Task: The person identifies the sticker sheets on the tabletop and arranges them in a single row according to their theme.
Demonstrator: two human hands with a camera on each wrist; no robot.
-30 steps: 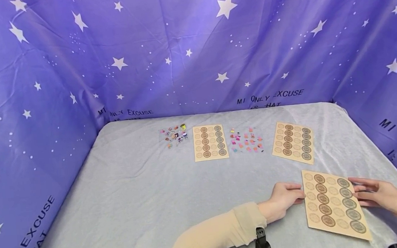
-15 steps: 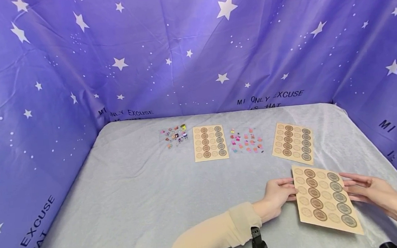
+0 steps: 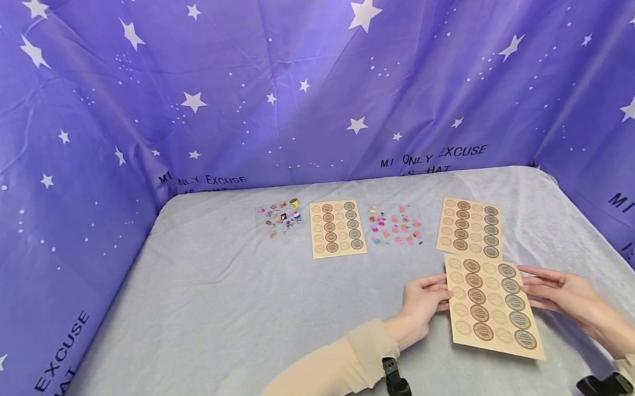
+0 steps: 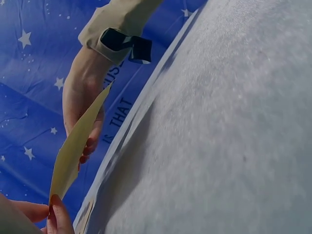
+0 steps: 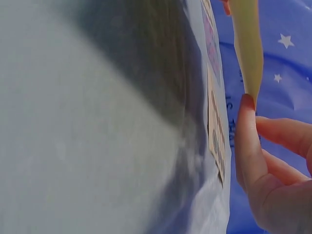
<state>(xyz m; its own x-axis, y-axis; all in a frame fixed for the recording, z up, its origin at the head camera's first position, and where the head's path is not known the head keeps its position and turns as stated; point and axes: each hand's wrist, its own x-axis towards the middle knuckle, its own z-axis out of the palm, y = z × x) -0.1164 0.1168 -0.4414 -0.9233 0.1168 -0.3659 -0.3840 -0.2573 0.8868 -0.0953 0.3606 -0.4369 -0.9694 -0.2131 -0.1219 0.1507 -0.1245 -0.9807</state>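
Observation:
Between my two hands is a tan sticker sheet [image 3: 494, 308] printed with columns of round seals, some pale, some brown, some grey-green. My left hand [image 3: 423, 304] pinches its left edge, and my right hand [image 3: 568, 296] pinches the right edge. Both wrist views show the sheet [image 4: 78, 146] edge-on, raised off the cloth with a shadow below. In the right wrist view the thumb and a finger of my right hand [image 5: 268, 170] meet at its edge. Just beyond its top edge lies a matching sticker sheet [image 3: 469, 226], which the held one slightly overlaps in the head view.
Farther back on the grey cloth-covered table [image 3: 221, 323] lie another seal sticker sheet [image 3: 338, 227], a clear sheet of pink and orange stickers [image 3: 395, 224] and a clear sheet of small mixed stickers [image 3: 280, 218]. A purple star-printed curtain [image 3: 263, 72] encloses the table's back and sides.
Both hands have carried the held sticker sheet leftward and a little away from me, up to the lower edge of the back right sheet. The sheets lying on the table have not moved.

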